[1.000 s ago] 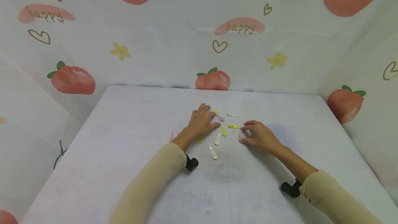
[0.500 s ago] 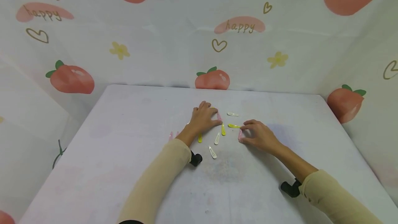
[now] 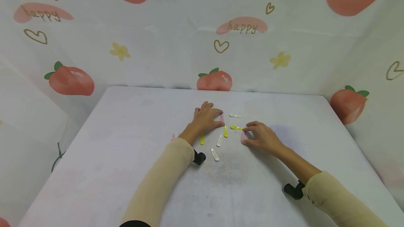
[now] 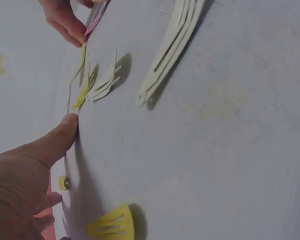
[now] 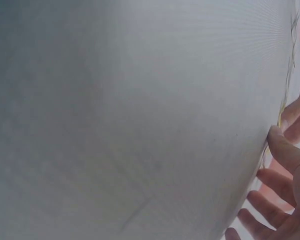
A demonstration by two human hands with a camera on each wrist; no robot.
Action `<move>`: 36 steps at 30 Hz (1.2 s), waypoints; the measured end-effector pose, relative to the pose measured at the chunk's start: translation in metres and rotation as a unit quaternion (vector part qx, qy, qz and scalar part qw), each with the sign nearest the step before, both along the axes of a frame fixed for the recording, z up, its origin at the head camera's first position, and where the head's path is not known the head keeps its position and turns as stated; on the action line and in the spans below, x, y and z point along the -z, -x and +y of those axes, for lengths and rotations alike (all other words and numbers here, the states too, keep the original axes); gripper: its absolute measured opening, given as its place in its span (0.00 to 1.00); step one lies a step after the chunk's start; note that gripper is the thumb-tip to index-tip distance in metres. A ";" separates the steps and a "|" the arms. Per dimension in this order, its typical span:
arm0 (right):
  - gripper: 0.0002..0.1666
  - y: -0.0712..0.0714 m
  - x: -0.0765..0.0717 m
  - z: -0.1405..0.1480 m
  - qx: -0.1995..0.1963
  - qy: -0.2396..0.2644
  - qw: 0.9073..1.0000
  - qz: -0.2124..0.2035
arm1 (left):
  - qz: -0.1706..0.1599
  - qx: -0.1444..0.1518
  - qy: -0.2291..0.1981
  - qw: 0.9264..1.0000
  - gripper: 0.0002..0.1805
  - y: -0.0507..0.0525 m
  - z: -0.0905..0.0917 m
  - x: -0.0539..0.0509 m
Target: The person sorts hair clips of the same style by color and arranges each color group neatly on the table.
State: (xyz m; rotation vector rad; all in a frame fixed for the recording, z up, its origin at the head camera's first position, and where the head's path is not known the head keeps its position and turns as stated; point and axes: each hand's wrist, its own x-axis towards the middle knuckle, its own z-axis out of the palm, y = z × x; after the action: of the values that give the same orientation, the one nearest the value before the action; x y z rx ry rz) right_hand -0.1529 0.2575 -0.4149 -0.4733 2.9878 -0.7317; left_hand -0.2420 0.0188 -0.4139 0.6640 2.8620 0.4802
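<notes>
- In the head view, your left hand (image 3: 206, 116) is pinching a pink clip (image 3: 222, 118) between thumb and index finger, just beyond a yellow clip (image 3: 225, 132) on the tabletop (image 3: 94, 171).
- Your right hand (image 3: 263, 137) is pinching another pink clip (image 3: 242, 136), beside a sideways yellow clip (image 3: 236, 128).
- In the left wrist view, a large-looking white clip (image 4: 172, 50) is lying nearer the camera.
- In the right wrist view, your fingers (image 5: 275, 187) are spreading; their clip is hiding.

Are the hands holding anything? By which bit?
The left hand holds a pink clip by its two ends. The right hand holds another pink clip, also by its ends.
</notes>
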 end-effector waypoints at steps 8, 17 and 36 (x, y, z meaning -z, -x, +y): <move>0.26 -0.001 -0.001 -0.001 -0.014 0.004 1.000 0.013 | -0.001 0.038 -0.059 0.998 0.29 0.003 -0.028 -0.010; 0.26 0.000 0.000 -0.001 -0.014 -0.005 1.000 0.019 | 0.000 0.046 -0.095 0.994 0.30 -0.019 -0.095 -0.032; 0.25 0.000 0.003 0.002 -0.016 -0.004 1.000 0.021 | 0.002 0.031 -0.083 0.996 0.28 -0.061 -0.197 -0.002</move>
State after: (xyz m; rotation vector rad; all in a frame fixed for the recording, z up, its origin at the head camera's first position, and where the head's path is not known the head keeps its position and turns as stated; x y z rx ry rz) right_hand -0.1534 0.2590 -0.4182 -0.5429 3.0125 -0.7171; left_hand -0.1809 -0.1780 -0.4122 0.7772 2.8172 0.7136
